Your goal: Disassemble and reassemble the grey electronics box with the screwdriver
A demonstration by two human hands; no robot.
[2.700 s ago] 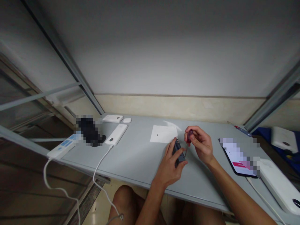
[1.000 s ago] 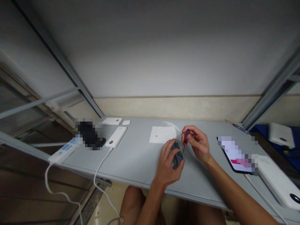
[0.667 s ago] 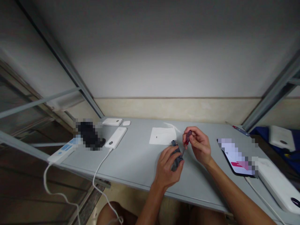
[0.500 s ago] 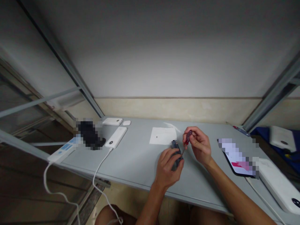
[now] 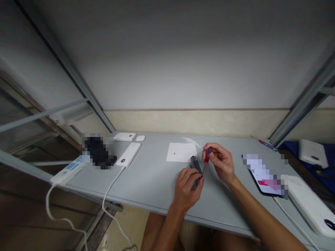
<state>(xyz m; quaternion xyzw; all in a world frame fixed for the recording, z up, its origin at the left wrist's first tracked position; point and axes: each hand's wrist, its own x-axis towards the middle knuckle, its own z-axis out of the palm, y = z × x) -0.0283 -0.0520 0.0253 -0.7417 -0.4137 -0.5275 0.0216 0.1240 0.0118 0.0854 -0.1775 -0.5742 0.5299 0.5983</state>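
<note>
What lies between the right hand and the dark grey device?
In the head view, a red-handled screwdriver's thin shaft, reaching from the right hand toward the dark device.

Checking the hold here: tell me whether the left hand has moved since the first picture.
Yes: the left hand has drawn back toward the person. Its fingertips reached the lower edge of the white sheet of paper earlier; now they sit clear below it.

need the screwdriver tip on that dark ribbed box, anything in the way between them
Nothing visible stands in the way. The red-handled screwdriver, held in the right hand, points its shaft straight at the dark ribbed box, close by the fingers of the left hand. Whether the tip already touches is hard to tell.
</note>
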